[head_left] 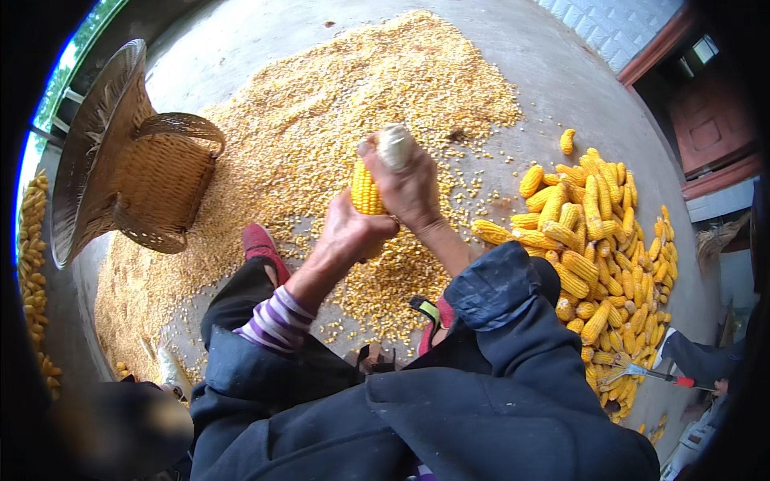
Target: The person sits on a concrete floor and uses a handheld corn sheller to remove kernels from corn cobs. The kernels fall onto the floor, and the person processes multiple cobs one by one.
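Hands meet on one half-shelled yellow corn cob (367,188): my left hand (351,232) closes its grip round the base, my right hand (409,188) wraps the bare top. I'd twist firmly, dropping kernels onto the loose kernel heap (321,112) below.

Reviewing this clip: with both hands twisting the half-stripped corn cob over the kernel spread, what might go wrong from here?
1. The left hand and right hand grip one corn cob hard; a slip may scrape bare fingers on it.
2. Kernels lie loose on the concrete around the red shoe; stepping on them may mean sliding.
3. Flying kernels may scatter beyond the spread, toward the cob pile, rather than the wicker basket.
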Demonstrator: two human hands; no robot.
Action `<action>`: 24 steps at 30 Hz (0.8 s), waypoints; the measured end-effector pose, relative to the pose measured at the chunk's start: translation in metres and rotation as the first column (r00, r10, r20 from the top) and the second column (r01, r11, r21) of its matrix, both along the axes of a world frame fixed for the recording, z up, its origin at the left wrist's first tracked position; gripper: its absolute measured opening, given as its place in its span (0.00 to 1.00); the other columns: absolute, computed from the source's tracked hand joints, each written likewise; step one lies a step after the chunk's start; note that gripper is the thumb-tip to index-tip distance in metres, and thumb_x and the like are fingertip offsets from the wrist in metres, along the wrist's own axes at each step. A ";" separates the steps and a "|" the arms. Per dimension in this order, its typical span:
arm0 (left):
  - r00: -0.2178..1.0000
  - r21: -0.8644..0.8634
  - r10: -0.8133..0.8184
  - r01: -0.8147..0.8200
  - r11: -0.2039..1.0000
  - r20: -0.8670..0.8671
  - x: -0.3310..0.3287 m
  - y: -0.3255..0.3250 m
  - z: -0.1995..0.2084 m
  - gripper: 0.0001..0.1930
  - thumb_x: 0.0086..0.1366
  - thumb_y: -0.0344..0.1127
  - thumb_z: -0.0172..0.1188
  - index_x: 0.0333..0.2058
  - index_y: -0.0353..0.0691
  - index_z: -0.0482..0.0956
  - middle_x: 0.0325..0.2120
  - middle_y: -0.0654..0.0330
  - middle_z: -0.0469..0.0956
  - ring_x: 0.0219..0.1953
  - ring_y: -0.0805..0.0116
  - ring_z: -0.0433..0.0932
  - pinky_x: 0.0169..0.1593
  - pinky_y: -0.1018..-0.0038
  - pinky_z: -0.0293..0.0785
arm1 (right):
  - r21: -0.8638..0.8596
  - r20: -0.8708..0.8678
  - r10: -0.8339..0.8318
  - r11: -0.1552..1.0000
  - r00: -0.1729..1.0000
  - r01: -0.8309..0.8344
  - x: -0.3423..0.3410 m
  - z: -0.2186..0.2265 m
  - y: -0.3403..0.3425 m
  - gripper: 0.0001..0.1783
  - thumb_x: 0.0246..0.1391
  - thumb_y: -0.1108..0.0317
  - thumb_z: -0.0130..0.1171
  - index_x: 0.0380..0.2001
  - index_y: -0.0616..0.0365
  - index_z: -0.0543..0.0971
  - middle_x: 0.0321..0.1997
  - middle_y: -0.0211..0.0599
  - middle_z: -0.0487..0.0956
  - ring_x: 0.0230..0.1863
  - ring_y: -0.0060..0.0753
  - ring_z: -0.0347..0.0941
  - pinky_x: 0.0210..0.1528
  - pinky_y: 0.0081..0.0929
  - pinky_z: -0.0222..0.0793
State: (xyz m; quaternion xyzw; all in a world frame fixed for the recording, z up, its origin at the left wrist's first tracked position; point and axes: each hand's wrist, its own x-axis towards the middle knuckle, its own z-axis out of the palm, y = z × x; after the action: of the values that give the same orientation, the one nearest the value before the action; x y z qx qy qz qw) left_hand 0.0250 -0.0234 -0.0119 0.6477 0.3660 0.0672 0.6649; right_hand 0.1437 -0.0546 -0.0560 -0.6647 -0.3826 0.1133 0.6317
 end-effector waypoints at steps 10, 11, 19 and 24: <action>0.989 0.916 0.122 0.024 0.400 -0.079 -0.003 0.000 -0.023 0.23 0.44 0.30 0.61 0.39 0.31 0.65 0.27 0.45 0.77 0.29 0.49 0.78 0.34 0.60 0.74 | 0.193 -0.624 0.381 0.921 0.683 -0.338 0.011 0.052 -0.015 0.22 0.50 0.70 0.65 0.49 0.58 0.74 0.37 0.30 0.78 0.40 0.23 0.72 0.46 0.23 0.68; 0.990 0.895 0.097 0.049 0.443 -0.102 -0.001 -0.001 -0.024 0.23 0.44 0.31 0.62 0.38 0.29 0.64 0.27 0.42 0.77 0.30 0.45 0.78 0.35 0.60 0.75 | 0.138 -0.532 0.232 0.973 0.814 -0.187 0.004 0.034 -0.006 0.16 0.50 0.70 0.64 0.44 0.59 0.77 0.38 0.32 0.79 0.40 0.24 0.73 0.44 0.22 0.69; 0.987 -0.050 0.025 -0.017 0.999 0.158 -0.003 0.000 0.008 0.18 0.41 0.36 0.66 0.31 0.34 0.73 0.21 0.63 0.72 0.21 0.74 0.71 0.25 0.76 0.66 | 0.039 -0.308 0.129 0.992 0.943 -0.123 0.011 0.013 -0.001 0.13 0.53 0.61 0.65 0.38 0.57 0.79 0.30 0.26 0.78 0.31 0.18 0.72 0.34 0.20 0.69; 0.976 0.715 0.099 0.071 0.695 -0.194 -0.007 0.008 -0.012 0.23 0.44 0.31 0.63 0.41 0.32 0.67 0.25 0.51 0.76 0.27 0.55 0.76 0.32 0.62 0.73 | 0.248 -0.692 0.407 0.909 0.595 -0.333 0.031 0.038 -0.008 0.24 0.54 0.60 0.62 0.51 0.57 0.71 0.37 0.31 0.77 0.39 0.24 0.72 0.46 0.23 0.67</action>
State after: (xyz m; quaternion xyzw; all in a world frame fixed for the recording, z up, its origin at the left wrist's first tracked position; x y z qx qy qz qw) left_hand 0.0182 -0.0152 -0.0238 0.8561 0.3859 0.1387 0.3144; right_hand 0.1746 -0.0623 -0.0185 -0.4389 -0.2325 0.4797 0.7233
